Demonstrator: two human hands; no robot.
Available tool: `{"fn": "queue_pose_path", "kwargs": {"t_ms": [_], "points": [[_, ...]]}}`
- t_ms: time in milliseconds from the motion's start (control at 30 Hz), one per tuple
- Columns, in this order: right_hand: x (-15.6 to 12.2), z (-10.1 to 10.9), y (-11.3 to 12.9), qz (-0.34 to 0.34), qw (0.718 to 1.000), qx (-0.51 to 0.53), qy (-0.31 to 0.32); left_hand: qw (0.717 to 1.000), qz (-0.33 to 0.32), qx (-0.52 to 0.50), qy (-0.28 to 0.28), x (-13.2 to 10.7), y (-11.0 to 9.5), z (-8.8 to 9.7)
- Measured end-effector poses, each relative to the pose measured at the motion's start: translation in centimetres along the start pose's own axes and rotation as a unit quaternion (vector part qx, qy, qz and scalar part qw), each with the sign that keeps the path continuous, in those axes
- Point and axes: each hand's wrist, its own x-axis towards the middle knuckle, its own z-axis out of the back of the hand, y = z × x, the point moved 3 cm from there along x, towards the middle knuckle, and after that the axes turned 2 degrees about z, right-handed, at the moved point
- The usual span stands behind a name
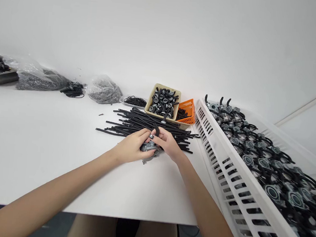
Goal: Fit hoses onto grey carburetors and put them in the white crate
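White tabletop (45, 167) at twelve o'clock: left hand (130, 147) cups a metal carburetor (149, 146) while right hand (168, 143) pinches a black hose (157, 130) against it, beside loose tubes (146, 123); a crate (221, 157) sits at two o'clock.

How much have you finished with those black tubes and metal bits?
Looks done: rows of carburetors with black tubes fill the white slotted crate. In hand: the left hand and right hand hold one carburetor and a black tube. Still left: the loose pile of black tubes and the tan basket of grey parts.
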Motion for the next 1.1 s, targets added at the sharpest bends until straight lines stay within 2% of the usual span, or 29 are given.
{"fn": "queue_pose_path", "kwargs": {"t_ms": [333,567,733,967,1100], "points": [[-0.4,1.3,-0.4,0.03,0.996,0.009,0.083,1.0,-0.011,0.009,0.0,0.0,0.1,-0.1],[-0.4,1.4,-0.7,0.012,0.996,0.019,0.083,1.0,-0.02,0.001,0.0,0.0,-0.3,0.2],[-0.2,1.1,-0.7,-0.007,0.998,0.035,0.055,1.0,-0.022,-0.004,-0.003,-0.1,-0.2,0.1],[-0.5,1.7,-0.8,-0.003,0.994,0.061,0.087,1.0,-0.017,-0.011,-0.002,0.0,-0.1,0.2],[-0.5,1.8,-0.8,-0.016,0.994,0.094,0.06,0.999,-0.028,-0.024,0.003,0.1,-0.3,0.3]]}}
